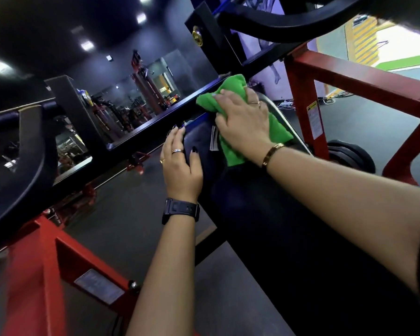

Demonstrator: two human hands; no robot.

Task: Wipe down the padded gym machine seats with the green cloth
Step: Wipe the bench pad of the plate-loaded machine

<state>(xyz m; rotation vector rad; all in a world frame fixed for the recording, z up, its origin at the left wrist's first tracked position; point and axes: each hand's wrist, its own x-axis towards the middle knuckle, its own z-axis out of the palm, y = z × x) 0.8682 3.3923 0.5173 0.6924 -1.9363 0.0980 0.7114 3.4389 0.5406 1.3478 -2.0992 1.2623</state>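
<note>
A black padded seat [257,204] of a gym machine slopes away from me in the middle of the view. The green cloth [230,93] lies bunched on the far upper end of the pad. My right hand [243,117] lies on top of it with fingers spread, pressing the cloth against the pad. My left hand [180,161] rests on the left edge of the same pad, with the thumb on top and the fingers over the side. A white label tag [214,138] shows on the pad between my hands.
The machine's red steel frame [349,76] stands right and lower left. A black crossbar [141,132] runs diagonally just behind the pad. Curved black arms hang at top right and far left. Black weight plates [349,154] sit on the floor at right.
</note>
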